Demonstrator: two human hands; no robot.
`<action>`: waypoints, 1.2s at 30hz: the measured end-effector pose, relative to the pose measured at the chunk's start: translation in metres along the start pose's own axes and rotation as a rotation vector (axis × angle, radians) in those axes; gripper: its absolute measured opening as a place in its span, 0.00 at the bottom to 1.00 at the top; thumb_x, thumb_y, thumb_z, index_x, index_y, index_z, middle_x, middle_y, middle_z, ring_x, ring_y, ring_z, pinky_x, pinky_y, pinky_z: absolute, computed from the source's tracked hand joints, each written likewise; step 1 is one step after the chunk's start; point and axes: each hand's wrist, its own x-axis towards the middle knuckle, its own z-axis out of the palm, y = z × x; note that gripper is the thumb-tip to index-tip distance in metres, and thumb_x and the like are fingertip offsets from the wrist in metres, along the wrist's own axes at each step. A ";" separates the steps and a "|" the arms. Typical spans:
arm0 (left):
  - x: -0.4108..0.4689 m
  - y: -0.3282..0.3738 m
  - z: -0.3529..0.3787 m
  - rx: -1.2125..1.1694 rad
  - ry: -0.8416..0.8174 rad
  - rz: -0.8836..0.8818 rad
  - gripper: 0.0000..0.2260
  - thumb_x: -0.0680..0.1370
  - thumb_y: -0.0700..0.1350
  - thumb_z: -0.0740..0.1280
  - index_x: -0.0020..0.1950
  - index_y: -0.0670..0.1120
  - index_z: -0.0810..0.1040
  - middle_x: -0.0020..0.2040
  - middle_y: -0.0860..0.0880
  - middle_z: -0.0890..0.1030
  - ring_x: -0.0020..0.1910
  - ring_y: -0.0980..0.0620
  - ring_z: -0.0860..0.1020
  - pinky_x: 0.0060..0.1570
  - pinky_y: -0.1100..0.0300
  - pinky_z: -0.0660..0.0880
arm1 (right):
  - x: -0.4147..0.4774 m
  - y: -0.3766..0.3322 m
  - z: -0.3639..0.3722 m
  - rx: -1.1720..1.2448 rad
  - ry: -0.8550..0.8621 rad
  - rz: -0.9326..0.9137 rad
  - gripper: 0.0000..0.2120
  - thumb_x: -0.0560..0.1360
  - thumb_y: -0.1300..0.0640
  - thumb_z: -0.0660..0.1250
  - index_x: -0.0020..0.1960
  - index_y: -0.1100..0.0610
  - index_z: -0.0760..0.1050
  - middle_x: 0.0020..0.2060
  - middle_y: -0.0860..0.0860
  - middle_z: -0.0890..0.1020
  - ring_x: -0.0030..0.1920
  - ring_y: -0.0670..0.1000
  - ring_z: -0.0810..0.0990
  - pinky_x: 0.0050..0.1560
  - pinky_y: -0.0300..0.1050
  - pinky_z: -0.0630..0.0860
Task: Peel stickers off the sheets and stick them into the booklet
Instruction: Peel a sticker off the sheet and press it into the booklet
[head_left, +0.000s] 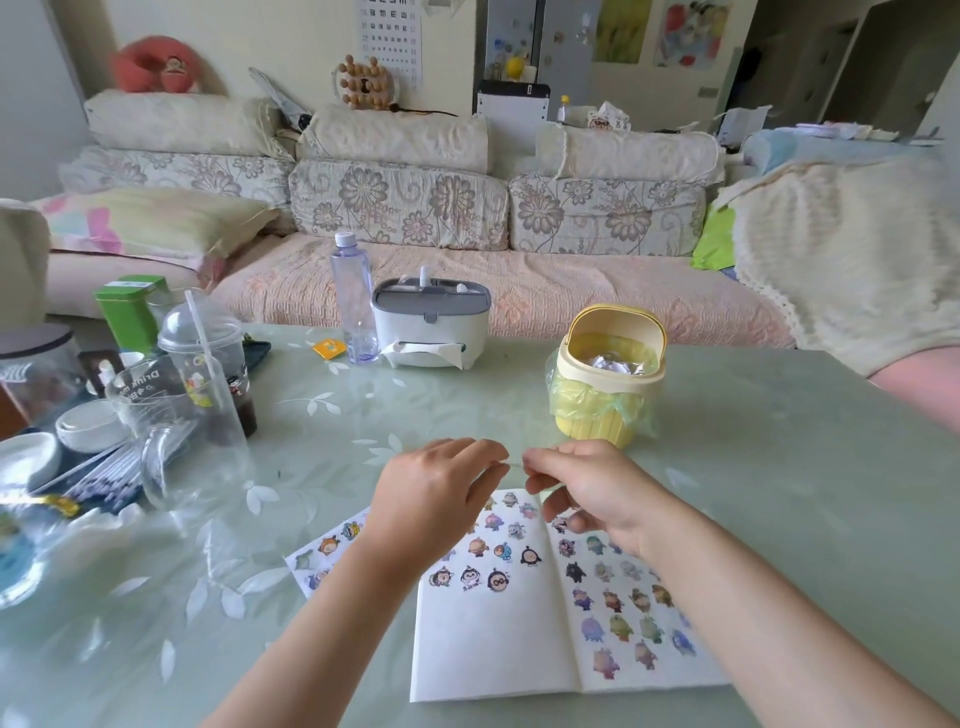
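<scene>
Head view: left hand (441, 493) and right hand (587, 488) meet fingertip to fingertip, both pinching a thin sliver (517, 466), perhaps a sticker; the open booklet (493, 639) lies just beneath them, a sheet (322, 556) under the left forearm

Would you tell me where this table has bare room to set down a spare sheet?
The widest bare patch is the right side of the table, beyond the bin and the booklet. A smaller one lies between the tissue box and the left hand and right hand. The left edge is crowded with cups, a jug and dishes.
</scene>
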 end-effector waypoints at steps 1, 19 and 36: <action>-0.001 0.000 0.001 0.017 0.009 0.008 0.04 0.78 0.47 0.68 0.44 0.51 0.82 0.34 0.56 0.81 0.30 0.53 0.78 0.23 0.58 0.71 | -0.001 0.002 0.000 -0.014 -0.020 0.015 0.12 0.78 0.49 0.68 0.48 0.59 0.79 0.37 0.50 0.83 0.30 0.49 0.79 0.27 0.41 0.63; -0.016 0.020 -0.001 -0.415 -0.340 -0.553 0.14 0.80 0.53 0.65 0.66 0.58 0.70 0.50 0.63 0.83 0.37 0.60 0.81 0.33 0.59 0.77 | -0.001 0.018 -0.001 -0.331 0.033 -0.198 0.08 0.80 0.54 0.64 0.46 0.57 0.78 0.41 0.52 0.85 0.30 0.48 0.80 0.29 0.39 0.72; -0.069 0.005 0.012 -0.099 -0.797 -0.105 0.30 0.77 0.67 0.60 0.78 0.59 0.62 0.76 0.61 0.62 0.75 0.58 0.58 0.73 0.57 0.55 | -0.007 0.066 -0.004 -0.792 -0.191 -0.188 0.08 0.77 0.45 0.68 0.43 0.49 0.79 0.33 0.42 0.78 0.33 0.41 0.73 0.39 0.39 0.71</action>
